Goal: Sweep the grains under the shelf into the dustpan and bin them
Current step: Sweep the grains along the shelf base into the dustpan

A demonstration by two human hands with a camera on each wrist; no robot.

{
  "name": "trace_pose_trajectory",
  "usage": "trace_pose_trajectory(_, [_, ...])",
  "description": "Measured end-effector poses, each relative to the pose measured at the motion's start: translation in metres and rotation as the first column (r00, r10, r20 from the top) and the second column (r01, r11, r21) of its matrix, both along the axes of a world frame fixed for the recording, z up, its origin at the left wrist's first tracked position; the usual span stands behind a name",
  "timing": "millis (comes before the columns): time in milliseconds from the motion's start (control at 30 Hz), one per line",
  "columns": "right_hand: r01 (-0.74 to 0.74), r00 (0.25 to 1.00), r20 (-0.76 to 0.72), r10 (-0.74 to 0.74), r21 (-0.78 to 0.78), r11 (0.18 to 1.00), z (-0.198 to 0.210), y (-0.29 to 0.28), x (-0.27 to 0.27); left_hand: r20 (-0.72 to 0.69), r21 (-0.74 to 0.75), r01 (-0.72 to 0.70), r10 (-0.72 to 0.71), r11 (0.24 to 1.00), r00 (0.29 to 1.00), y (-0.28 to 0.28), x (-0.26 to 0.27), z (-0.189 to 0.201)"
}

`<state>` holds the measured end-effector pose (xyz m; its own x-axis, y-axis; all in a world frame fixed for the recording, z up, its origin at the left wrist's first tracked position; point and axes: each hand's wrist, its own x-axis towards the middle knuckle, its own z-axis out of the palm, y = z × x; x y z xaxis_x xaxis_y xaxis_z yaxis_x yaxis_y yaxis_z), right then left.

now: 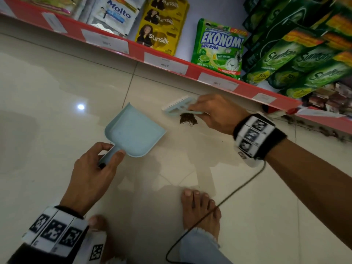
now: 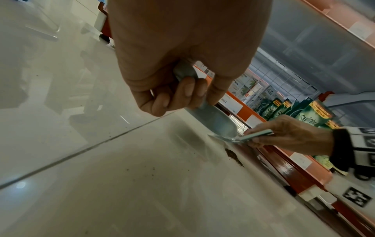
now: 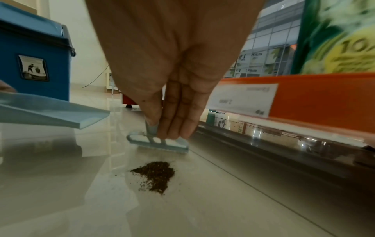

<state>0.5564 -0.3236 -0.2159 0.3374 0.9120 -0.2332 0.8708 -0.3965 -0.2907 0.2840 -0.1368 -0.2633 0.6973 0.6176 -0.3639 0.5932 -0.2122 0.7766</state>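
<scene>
A small heap of dark brown grains [image 1: 188, 118] [image 3: 156, 174] lies on the pale floor tiles in front of the red shelf. My right hand [image 1: 213, 113] [image 3: 174, 102] pinches a light blue hand brush [image 1: 180, 107] [image 3: 160, 142], its bristles on the floor just beyond the heap. To the left, my left hand [image 1: 95, 164] [image 2: 182, 89] grips the handle of a light blue dustpan [image 1: 133, 132] [image 3: 50, 112]. The pan is held slightly above the floor, its open lip toward the grains, a short gap away.
The red shelf edge [image 1: 165, 61] with price tags runs diagonally above, stocked with sachets and green detergent pouches [image 1: 219, 48]. A blue lidded bin [image 3: 34, 64] stands on the floor beyond the dustpan. My bare feet [image 1: 200, 210] and a black cable [image 1: 219, 204] lie near me.
</scene>
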Motion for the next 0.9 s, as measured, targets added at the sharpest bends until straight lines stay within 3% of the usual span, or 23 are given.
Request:
trace_pose_trajectory(167, [0.079, 0.997, -0.024, -0.076, 0.132, 0.988, 0.015, -0.026, 0.005, -0.004, -0.015, -0.032, 0.032, 0.999, 0.999, 0.001, -0.004, -0.001])
trace_pose_trajectory(300, [0.299, 0.948, -0.201, -0.248, 0.288, 0.91, 0.011, -0.004, 0.001, -0.004, -0.025, -0.015, 0.015, 1.0, 1.0, 0.001, -0.003, 0.001])
trace_pose_trajectory(367, [0.344, 0.926, -0.271, -0.264, 0.314, 0.885, 0.003, 0.018, -0.006, -0.003, -0.03, -0.008, 0.008, 1.0, 1.0, 0.001, -0.003, 0.002])
trace_pose_trajectory(467, [0.192, 0.967, -0.218, -0.129, 0.294, 0.937, -0.006, 0.047, -0.015, -0.013, -0.033, -0.005, 0.005, 0.999, 1.0, 0.002, -0.006, 0.004])
trace_pose_trajectory(567, [-0.016, 0.997, -0.076, 0.022, 0.081, 0.997, -0.009, 0.049, -0.009, -0.018, -0.026, -0.026, 0.025, 0.999, 1.0, 0.004, -0.012, 0.004])
trace_pose_trajectory(633, [-0.056, 0.997, -0.052, 0.054, -0.045, 0.997, -0.004, 0.034, 0.0, -0.019, -0.023, -0.039, 0.039, 0.999, 0.999, 0.005, -0.014, 0.004])
trace_pose_trajectory(700, [-0.056, 0.998, -0.046, 0.053, -0.066, 0.996, 0.004, 0.011, 0.008, -0.025, -0.016, -0.052, 0.051, 0.999, 0.998, 0.006, -0.016, 0.002])
trace_pose_trajectory(800, [0.044, 0.997, -0.06, -0.039, 0.093, 0.995, 0.015, -0.016, 0.014, -0.023, -0.027, -0.06, 0.059, 0.998, 0.998, 0.005, -0.013, -0.001])
trace_pose_trajectory(900, [0.217, 0.975, -0.11, -0.192, 0.302, 0.928, 0.016, -0.019, 0.009, -0.008, -0.03, -0.038, 0.037, 0.999, 0.999, 0.002, -0.007, -0.001])
